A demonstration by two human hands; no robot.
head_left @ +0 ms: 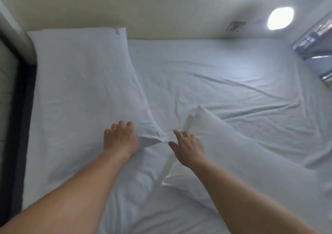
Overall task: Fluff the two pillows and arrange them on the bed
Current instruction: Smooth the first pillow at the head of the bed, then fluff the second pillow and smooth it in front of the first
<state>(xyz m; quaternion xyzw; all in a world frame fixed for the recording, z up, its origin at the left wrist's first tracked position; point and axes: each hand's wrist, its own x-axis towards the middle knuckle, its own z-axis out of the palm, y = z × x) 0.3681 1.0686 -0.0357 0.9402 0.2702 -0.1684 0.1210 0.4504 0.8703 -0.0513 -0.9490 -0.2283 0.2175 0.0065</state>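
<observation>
Two white pillows lie on the bed (pixel 224 68), which is covered by a wrinkled white sheet. The left pillow (pixel 84 90) stretches along the bed's left side up to the wall. My left hand (pixel 120 140) rests flat on its near right corner, fingers spread, pressing the cloth down. The right pillow (pixel 242 158) lies slanted at the near right, one corner pointing up toward the middle. My right hand (pixel 186 145) hovers over that pillow's left edge with its fingers apart, holding nothing.
A dark bed frame edge (pixel 21 126) runs down the left side. A cream wall (pixel 125 9) stands behind the bed, with a round lamp (pixel 280 18) and a small wall plate (pixel 235 26). A mirror or window (pixel 318 41) is at the far right.
</observation>
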